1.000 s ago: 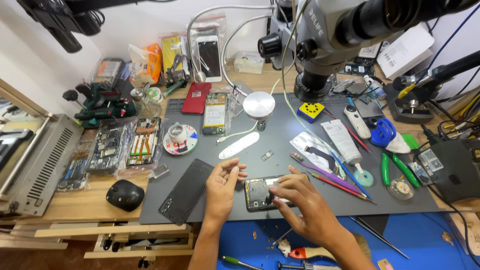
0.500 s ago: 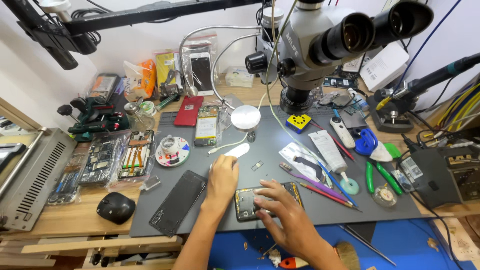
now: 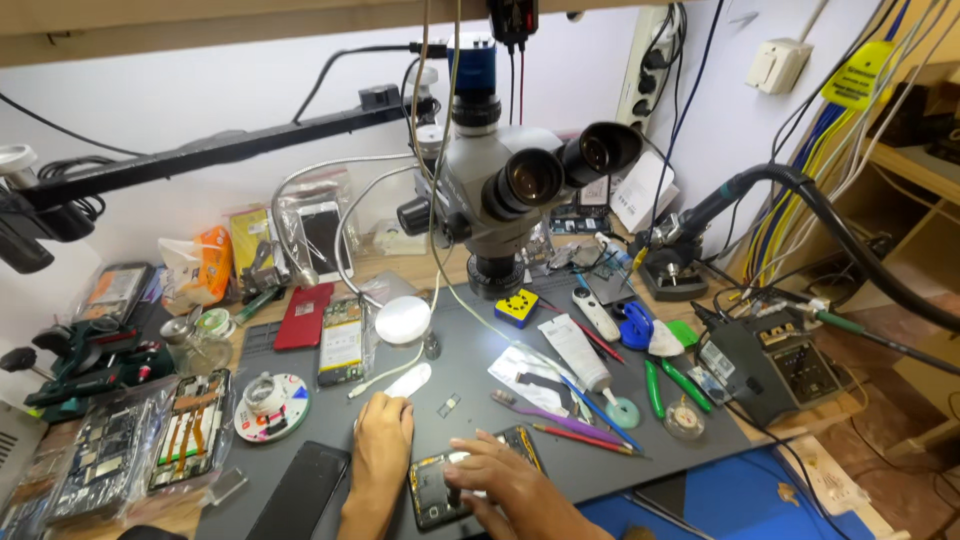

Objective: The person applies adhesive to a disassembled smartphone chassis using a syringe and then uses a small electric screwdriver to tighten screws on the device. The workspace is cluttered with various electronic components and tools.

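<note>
I am working low at the near edge of the worktop (image 3: pixel 120 515), on a grey mat (image 3: pixel 470 380) that is covering most of it. My left hand (image 3: pixel 381 452) is lying loosely curled, its grip holding down the left edge of an opened phone (image 3: pixel 440 492). My right hand (image 3: pixel 505 488) is resting across the phone with fingertips pressing into its open back; whether that grip is pinching anything I cannot tell. The phone is lying flat on the mat between my hands, just right of a black back cover (image 3: pixel 297 491). A stereo microscope (image 3: pixel 510 190) is hanging over the mat, with a small round lamp (image 3: pixel 403 320) glowing beside it. Tweezers, a tube (image 3: pixel 580 352) and green-handled cutters (image 3: pixel 672 386) are lying to the right, near a soldering station (image 3: pixel 775 362). Cables are running down the pale wall (image 3: pixel 180 100) behind.
</note>
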